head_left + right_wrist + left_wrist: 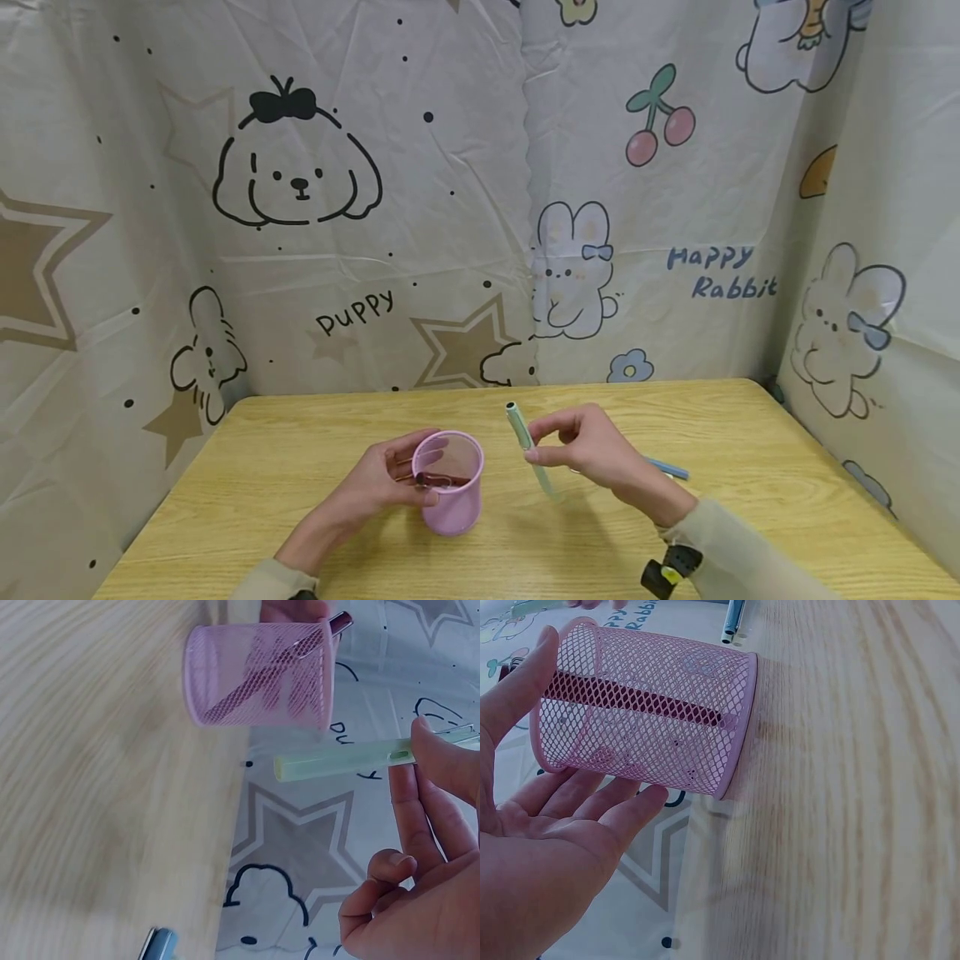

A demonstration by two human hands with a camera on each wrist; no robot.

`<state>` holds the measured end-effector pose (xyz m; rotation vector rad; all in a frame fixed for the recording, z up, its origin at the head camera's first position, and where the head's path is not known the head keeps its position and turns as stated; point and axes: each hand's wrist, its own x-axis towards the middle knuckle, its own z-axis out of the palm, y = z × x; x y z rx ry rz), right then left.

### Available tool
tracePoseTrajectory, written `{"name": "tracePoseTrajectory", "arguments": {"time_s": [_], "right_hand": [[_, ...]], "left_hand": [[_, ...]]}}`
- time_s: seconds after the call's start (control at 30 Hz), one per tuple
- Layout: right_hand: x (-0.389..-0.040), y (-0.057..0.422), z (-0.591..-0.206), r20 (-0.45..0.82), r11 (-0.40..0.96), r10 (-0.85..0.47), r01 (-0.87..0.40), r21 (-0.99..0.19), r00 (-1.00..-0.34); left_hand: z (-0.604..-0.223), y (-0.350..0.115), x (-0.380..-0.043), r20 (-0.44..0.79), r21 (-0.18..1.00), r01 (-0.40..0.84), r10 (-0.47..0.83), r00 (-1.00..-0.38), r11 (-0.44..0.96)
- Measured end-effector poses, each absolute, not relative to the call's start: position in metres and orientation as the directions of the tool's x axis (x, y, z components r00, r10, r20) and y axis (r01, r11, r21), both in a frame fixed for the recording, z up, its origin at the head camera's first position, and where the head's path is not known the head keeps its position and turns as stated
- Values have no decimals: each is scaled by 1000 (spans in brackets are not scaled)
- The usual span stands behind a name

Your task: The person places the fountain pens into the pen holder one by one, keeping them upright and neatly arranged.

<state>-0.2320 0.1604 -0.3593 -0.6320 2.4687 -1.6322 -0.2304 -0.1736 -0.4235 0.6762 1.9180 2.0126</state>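
Note:
A pink mesh pen holder [453, 512] stands upright on the wooden table. My left hand [372, 477] holds it by the side, thumb near the rim and the other fingers round the far side. Inside leans a dark red pen [274, 671], seen through the mesh in both wrist views. To the right of the holder, my right hand [596, 446] pinches a light green pen [521, 427] between thumb and fingers. That pen is tilted, raised above the table and apart from the holder. In the right wrist view its blunt pale end [289, 766] points toward the table side.
A blue pen [672, 470] lies on the table [757, 533] behind my right wrist, partly hidden; a second slim item seems to lie beside it. A printed cloth [465, 250] with cartoon animals hangs along the back and both sides of the table.

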Motion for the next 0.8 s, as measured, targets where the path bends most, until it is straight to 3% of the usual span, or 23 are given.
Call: {"name": "tracePoseTrajectory", "arguments": {"time_s": [0.8], "right_hand": [[-247, 115, -328, 197, 277, -389, -318, -907, -900]], "left_hand": [[-424, -174, -234, 104, 995, 89, 500, -860, -54]]}}
